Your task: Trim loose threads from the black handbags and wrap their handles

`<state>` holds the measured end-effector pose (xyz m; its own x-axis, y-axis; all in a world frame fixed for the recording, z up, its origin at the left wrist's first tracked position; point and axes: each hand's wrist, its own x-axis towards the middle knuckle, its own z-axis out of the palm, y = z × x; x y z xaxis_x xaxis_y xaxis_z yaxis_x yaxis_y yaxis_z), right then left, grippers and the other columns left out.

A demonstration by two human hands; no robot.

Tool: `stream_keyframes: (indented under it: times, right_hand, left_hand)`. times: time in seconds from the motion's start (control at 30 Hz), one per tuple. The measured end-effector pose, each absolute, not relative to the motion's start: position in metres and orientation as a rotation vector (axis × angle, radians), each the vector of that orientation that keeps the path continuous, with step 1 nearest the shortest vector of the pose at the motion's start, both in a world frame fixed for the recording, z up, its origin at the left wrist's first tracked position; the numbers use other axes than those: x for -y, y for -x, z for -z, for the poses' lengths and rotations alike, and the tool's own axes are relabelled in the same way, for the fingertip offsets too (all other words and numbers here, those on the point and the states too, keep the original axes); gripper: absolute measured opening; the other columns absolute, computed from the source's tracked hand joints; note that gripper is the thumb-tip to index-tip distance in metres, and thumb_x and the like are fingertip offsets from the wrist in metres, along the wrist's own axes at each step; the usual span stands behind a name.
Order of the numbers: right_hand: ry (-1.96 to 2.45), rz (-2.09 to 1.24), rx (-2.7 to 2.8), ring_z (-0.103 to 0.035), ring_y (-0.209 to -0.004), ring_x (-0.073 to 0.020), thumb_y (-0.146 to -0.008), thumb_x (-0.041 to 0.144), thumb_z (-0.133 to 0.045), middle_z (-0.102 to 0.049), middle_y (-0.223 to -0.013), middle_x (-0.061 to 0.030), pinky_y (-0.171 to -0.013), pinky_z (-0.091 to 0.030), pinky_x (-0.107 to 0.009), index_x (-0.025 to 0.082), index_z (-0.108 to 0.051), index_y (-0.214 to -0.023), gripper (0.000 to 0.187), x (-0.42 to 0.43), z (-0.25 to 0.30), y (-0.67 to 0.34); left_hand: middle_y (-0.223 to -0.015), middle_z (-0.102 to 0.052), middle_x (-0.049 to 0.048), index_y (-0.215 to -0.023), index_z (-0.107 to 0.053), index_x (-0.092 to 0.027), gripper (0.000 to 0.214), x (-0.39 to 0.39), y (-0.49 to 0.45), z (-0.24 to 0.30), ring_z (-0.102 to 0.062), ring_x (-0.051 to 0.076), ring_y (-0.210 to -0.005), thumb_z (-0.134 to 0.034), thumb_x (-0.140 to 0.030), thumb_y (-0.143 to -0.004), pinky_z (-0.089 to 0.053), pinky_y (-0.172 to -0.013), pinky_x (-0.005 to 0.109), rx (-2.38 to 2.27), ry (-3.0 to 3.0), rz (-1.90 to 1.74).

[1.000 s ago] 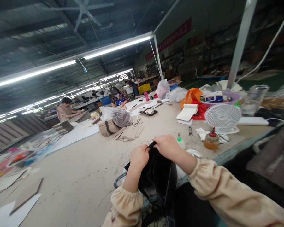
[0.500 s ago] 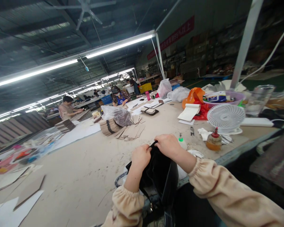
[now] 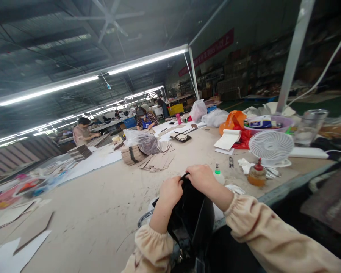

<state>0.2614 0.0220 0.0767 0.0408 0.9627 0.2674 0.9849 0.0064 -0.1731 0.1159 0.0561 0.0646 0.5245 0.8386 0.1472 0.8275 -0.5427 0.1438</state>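
A black bag [image 3: 191, 206] hangs at the near edge of the worktable, its upper edge pinched in both of my hands. My left hand [image 3: 170, 194] is closed on that edge from the left side. Close beside it, my right hand [image 3: 202, 180] grips the same edge, fingers curled over it. The bag's lower part drops below the table edge, where a small metal fitting [image 3: 181, 253] shows. My fingertips are partly hidden behind my hands. Just right of my right hand stands a small bottle with a green top [image 3: 218, 174].
On the right are a white fan [image 3: 271, 146], a red-capped bottle of amber liquid [image 3: 257, 173], a notepad [image 3: 227, 139] and a purple basket [image 3: 285, 123]. Ahead lie flat brown pieces [image 3: 156, 161] under a plastic bag [image 3: 142, 140]. Two co-workers [image 3: 82, 132] sit farther off.
The view has tilted slightly upward, so the background sits a little lower. Both hands keep their hold on the bag's edge, and its dark opening has shifted slightly.
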Motion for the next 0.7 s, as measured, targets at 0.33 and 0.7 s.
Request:
stream_keyframes:
  times: [0.33,0.7]
  right_hand:
    - [1.971,0.089,1.961,-0.060,-0.092,-0.0205,-0.082,0.030,-0.051,-0.069,-0.096,-0.0048,-0.075,-0.038,-0.030,0.025,-0.055,-0.115,0.034,-0.014,-0.080,-0.268]
    - [2.041,0.168,1.920,-0.060,-0.092,-0.0219,-0.084,0.029,-0.047,-0.068,-0.095,-0.0075,-0.077,-0.036,-0.033,0.022,-0.059,-0.108,0.027,-0.011,-0.081,-0.265]
  left_hand:
    - [-0.088,-0.068,0.0086,-0.091,-0.064,-0.020,0.028,-0.066,-0.132,-0.069,-0.062,0.019,-0.085,-0.038,-0.032,-0.088,-0.043,-0.074,0.027,-1.541,-2.688,-0.203]
    - [-0.088,-0.068,0.0086,-0.093,-0.066,-0.022,0.031,-0.063,-0.131,-0.066,-0.062,0.020,-0.085,-0.039,-0.035,-0.088,-0.043,-0.073,0.028,-1.578,-2.643,-0.236]
